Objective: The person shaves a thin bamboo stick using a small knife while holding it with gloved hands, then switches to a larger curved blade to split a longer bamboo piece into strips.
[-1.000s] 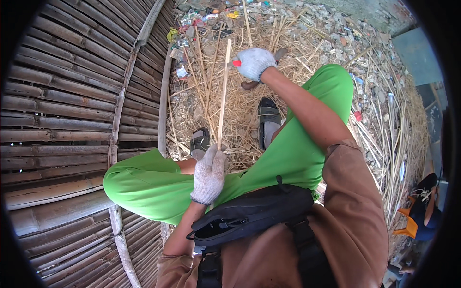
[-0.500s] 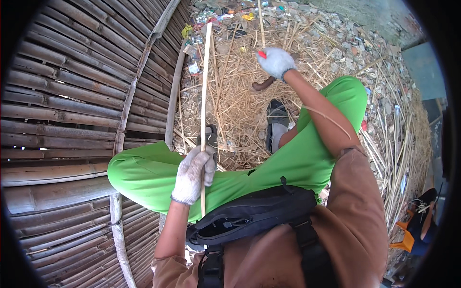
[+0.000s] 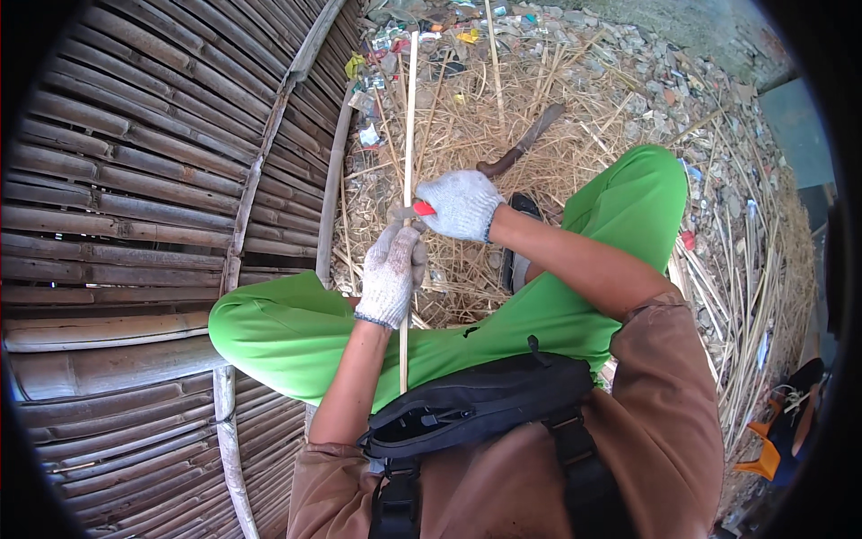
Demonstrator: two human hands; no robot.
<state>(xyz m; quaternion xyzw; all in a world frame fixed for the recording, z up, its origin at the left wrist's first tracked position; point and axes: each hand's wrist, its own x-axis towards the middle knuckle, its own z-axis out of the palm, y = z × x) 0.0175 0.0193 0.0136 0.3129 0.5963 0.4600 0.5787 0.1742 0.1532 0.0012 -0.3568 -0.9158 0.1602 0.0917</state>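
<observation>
A long pale bamboo strip (image 3: 410, 117) runs upright before me, its lower end near the black waist bag (image 3: 485, 395). My left hand (image 3: 390, 277), in a dirty white knit glove, is closed around its lower part. Just beyond, my gloved right hand (image 3: 460, 205) grips a small knife (image 3: 424, 208); only a bit of red handle and a short grey blade show. The blade lies against the strip right above my left fingers. How far it bites into the strip is hidden.
A machete (image 3: 532, 140) with a curved brown handle lies on the shavings (image 3: 467, 108) beyond my right hand. A bamboo slat wall (image 3: 135, 198) stands close on my left. Thin strips (image 3: 745, 296) are piled at right, near orange-handled things (image 3: 763, 454). Rubble and litter lie behind.
My right hand has come back toward me and left with the knife, onto the strip. My left hand has moved slightly forward and right, the strip shifting right with it. The machete is now uncovered.
</observation>
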